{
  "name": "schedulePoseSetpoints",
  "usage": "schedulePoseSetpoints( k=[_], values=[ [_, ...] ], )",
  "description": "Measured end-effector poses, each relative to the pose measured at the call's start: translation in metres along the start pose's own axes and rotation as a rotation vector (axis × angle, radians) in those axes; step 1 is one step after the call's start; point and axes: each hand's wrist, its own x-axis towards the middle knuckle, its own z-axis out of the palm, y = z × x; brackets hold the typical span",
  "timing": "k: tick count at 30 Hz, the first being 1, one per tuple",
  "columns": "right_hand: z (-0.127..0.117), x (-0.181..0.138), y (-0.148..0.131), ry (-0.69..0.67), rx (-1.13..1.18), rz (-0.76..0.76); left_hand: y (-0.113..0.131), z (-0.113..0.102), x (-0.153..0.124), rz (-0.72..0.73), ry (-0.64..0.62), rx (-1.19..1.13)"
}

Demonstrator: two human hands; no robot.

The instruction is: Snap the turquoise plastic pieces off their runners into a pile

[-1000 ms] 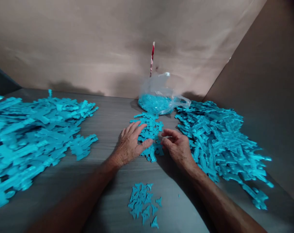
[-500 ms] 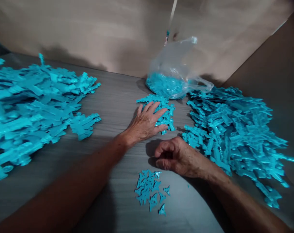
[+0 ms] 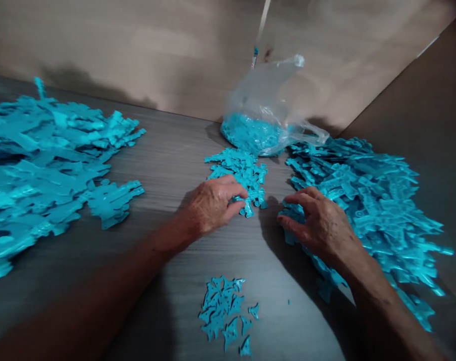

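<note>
Pieces of flat blue plastic lie in a middle pile before us, its long axis running away from us toward the clear bag, its far end slanting left; the pieces in it point many ways. Our left hand reaches its near edge, thumb and forefinger nearly together; we cannot tell whether they pinch a piece. Our right hand is at the near-left edge of the right heap, thumb and fingers curved apart with blue plastic between them; we cannot tell whether they grip it. That heap stretches from beside the bag toward our near right. Small pronged pieces lie nearest us, pointing every way.
</note>
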Motion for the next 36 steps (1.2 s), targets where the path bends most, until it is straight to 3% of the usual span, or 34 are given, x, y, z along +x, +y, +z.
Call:
schedulePoseSetpoints(
  k=[3,6,12,16,22,28,31,33,36],
  values=[
    [-0.001,0.004,0.006,-0.057,-0.061,0.013,0.004,-0.003,-0.005,0.129,-0.205,0.117],
    [0.001,0.007,0.007,-0.154,-0.093,0.030,0.006,0.001,-0.005,0.199,-0.304,0.315],
    [0.003,0.008,0.025,-0.105,-0.040,0.085,0.003,0.010,-0.005,0.136,-0.214,0.390],
    [-0.004,0.007,0.034,0.107,0.061,0.065,0.009,0.010,-0.009,0.060,-0.055,0.205],
    [-0.023,0.001,0.020,0.626,0.009,0.003,0.029,0.007,-0.003,-0.170,0.126,-0.213],
    [-0.025,-0.003,0.015,0.809,0.046,0.110,0.038,0.007,-0.002,-0.302,0.012,-0.417],
    [-0.028,-0.002,0.012,0.926,0.339,0.232,0.034,-0.001,-0.002,-0.286,-0.168,-0.439],
    [-0.029,-0.001,0.006,0.754,0.746,0.265,0.032,-0.014,-0.001,-0.183,-0.484,-0.432],
    [-0.025,-0.001,-0.007,0.148,1.143,0.273,0.039,-0.032,0.001,-0.083,-0.808,-0.373]
  ],
)
